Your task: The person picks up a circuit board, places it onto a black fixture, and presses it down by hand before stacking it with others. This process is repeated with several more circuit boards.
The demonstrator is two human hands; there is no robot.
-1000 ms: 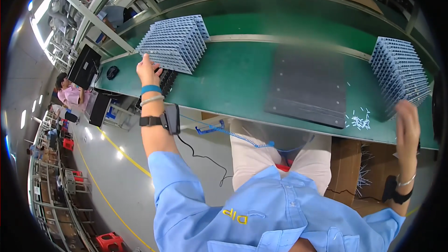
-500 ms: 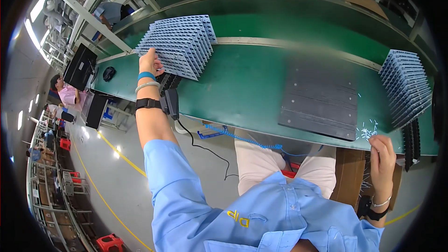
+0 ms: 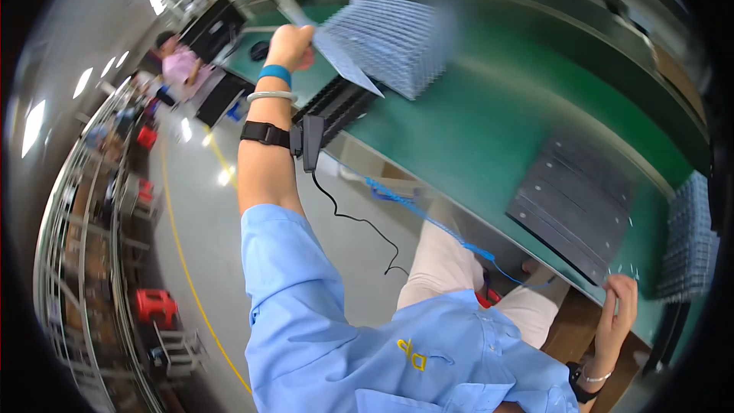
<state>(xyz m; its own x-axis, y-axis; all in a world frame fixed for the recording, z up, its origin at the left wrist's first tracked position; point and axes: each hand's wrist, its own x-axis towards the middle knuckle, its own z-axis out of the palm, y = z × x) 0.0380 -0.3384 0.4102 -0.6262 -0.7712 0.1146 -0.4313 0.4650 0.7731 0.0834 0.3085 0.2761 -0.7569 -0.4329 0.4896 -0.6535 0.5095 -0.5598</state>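
Note:
Up at the left, my left hand (image 3: 293, 47) grips the end of a flat pale-blue circuit board panel (image 3: 345, 63). The panel is tilted and stands apart from the row of similar blue panels (image 3: 394, 40) to its right. Under them lies a black slotted rack (image 3: 339, 109). Down at the right, my right hand (image 3: 620, 307) is at the bench's front edge with its fingers curled together; what they hold, if anything, is hidden. Small whitish pieces (image 3: 630, 269) lie just beyond it, next to a dark grey plate with screws (image 3: 573, 203).
A second stack of blue panels (image 3: 690, 237) stands at the far right of the green bench (image 3: 451, 138). A blue coiled cord (image 3: 436, 222) and a black cable (image 3: 355, 220) hang along the front. A monitor (image 3: 214, 30) and a seated person in pink (image 3: 181, 63) are at the left.
The view has turned left. My left hand has drawn one panel away from the left stack. My right hand stays by the small pieces with fingers curled.

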